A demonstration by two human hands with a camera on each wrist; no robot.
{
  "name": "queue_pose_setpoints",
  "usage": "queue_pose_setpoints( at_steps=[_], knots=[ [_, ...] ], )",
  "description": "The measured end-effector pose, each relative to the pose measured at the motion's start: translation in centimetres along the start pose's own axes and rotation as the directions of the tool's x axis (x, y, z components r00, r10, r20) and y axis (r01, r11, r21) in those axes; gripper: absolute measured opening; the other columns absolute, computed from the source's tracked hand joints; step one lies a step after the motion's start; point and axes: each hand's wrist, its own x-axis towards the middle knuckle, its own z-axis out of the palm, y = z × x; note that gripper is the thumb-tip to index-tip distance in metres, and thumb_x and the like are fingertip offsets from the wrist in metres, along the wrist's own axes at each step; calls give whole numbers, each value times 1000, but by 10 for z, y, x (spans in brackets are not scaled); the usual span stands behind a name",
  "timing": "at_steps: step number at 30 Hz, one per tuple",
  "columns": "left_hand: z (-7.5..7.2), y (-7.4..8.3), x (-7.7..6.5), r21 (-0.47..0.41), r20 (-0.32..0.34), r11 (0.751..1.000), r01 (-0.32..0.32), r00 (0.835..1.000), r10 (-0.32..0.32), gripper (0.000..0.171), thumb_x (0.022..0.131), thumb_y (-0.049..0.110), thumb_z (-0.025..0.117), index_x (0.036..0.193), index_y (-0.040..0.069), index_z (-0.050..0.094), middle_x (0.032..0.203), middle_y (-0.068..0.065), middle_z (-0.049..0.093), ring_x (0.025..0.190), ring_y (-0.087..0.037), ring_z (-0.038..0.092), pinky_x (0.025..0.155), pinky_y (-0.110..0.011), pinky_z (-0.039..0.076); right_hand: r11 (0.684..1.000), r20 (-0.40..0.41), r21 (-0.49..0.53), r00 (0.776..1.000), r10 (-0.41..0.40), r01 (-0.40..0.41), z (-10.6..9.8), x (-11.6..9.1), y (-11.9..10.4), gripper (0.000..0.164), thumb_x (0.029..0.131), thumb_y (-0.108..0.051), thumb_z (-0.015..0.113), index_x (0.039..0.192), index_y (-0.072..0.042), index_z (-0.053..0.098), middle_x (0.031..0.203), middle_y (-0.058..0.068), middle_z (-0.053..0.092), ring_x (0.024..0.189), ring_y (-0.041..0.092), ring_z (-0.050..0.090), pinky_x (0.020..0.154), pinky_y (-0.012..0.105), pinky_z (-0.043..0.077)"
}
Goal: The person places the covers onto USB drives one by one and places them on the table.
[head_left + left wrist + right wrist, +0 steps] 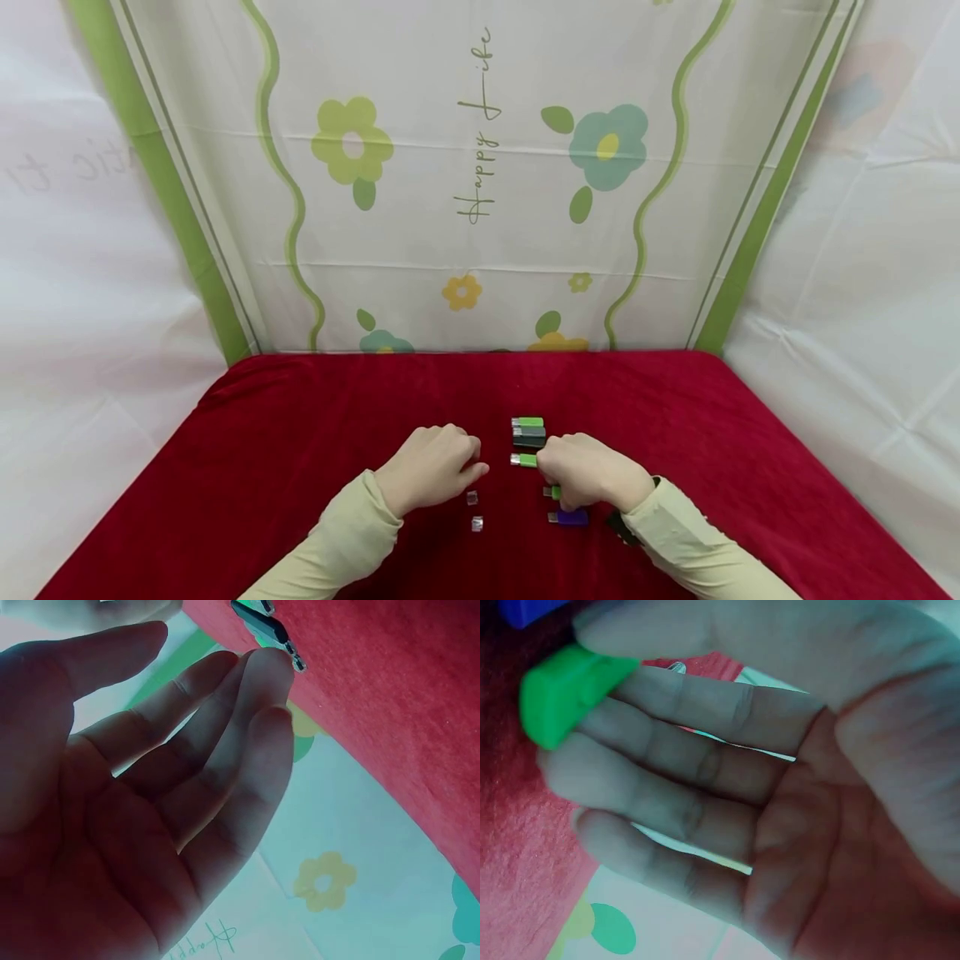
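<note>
My right hand (pixel 592 472) pinches a green USB stick (pixel 566 697) between thumb and fingertips; its metal end (pixel 547 492) points left in the head view. A purple-blue USB stick (pixel 572 518) lies just below that hand. Past the knuckles is another green USB stick (pixel 527 460), its right end hidden by the hand. My left hand (pixel 433 467) hovers with loosely bent fingers and a bare palm, holding nothing. Below its fingertips lie two small transparent pieces, one (pixel 472 497) farther back and one (pixel 477 523) nearer.
Farther back, a green USB stick (pixel 530 422) and dark grey ones (pixel 529 433) lie close together. A black object (pixel 622 528) sits partly under the right sleeve. Red cloth (pixel 337 400) covers the table; a printed curtain (pixel 420 233) stands behind, with white curtains at both sides.
</note>
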Motion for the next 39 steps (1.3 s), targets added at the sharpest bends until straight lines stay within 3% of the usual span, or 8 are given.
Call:
queue_pose_setpoints(
  at_steps=[5,11,21,30,39],
  knots=[
    [3,-1,1,6,25,1000,6,1000,-6,23,90,27,73,71,17,64,58,11,44,48,-4,42,45,-21,38,999,-80,-45,996,-32,29,-3,-2,2,48,60,-5,77,52,-22,33,54,-13,26,55,8,18,45,23,23],
    [4,-3,2,11,46,1000,9,999,-10,24,89,27,74,70,18,62,60,11,46,49,-4,42,45,-22,39,999,-149,-13,988,-45,44,-14,-6,5,31,63,-6,78,61,-21,51,61,-15,40,51,4,34,47,21,35],
    [6,-8,2,-56,80,998,31,996,-26,18,89,27,74,76,17,67,64,12,51,50,-3,45,47,-22,41,996,-219,-17,972,-85,84,-25,-9,8,27,66,-3,74,68,-18,51,68,-13,42,54,4,37,49,21,37],
    [8,-3,1,-102,169,993,53,985,-36,15,86,22,77,78,16,67,64,13,50,51,-4,46,49,-22,42,994,-263,-2,959,-109,112,-29,-8,7,21,67,-2,71,72,-16,56,72,-12,46,57,4,41,50,21,39],
    [14,1,-1,-67,149,998,-4,989,14,17,80,15,80,74,15,64,63,11,49,51,-5,44,49,-24,40,993,-269,33,958,-97,109,-27,-6,8,25,67,0,70,70,-14,50,64,-13,38,55,6,33,48,22,33]
  ],
)
